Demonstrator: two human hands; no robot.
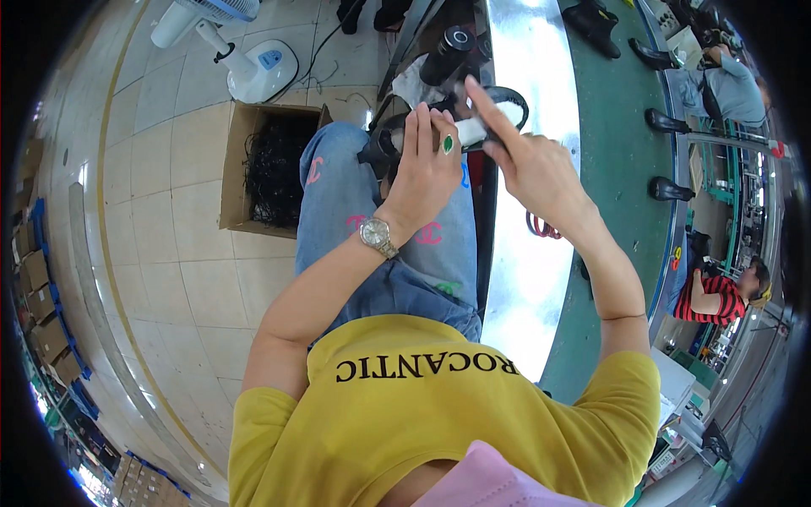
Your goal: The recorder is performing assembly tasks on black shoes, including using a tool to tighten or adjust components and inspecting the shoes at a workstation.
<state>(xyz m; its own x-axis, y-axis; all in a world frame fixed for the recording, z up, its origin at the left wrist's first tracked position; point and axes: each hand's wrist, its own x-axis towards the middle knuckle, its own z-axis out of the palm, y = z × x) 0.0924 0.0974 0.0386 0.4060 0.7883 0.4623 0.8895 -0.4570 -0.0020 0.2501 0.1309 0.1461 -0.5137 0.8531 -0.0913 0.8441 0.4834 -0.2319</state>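
My left hand (427,165) wears a green-stone ring and a silver wristwatch, and it grips a black shoe (397,135) held over my lap. My right hand (528,160) has its forefinger stretched out and holds a white strip (477,128) at the shoe's opening, beside a black curved band (515,95). Both hands meet at the shoe, just left of the shiny metal edge of the conveyor (528,51). Much of the shoe is hidden behind my fingers.
A green conveyor belt (617,127) carries several black shoes (667,188) on the right. A cardboard box (270,165) of black laces stands on the tiled floor at left, with a white fan (253,59) behind it. Other workers (718,291) sit across the belt.
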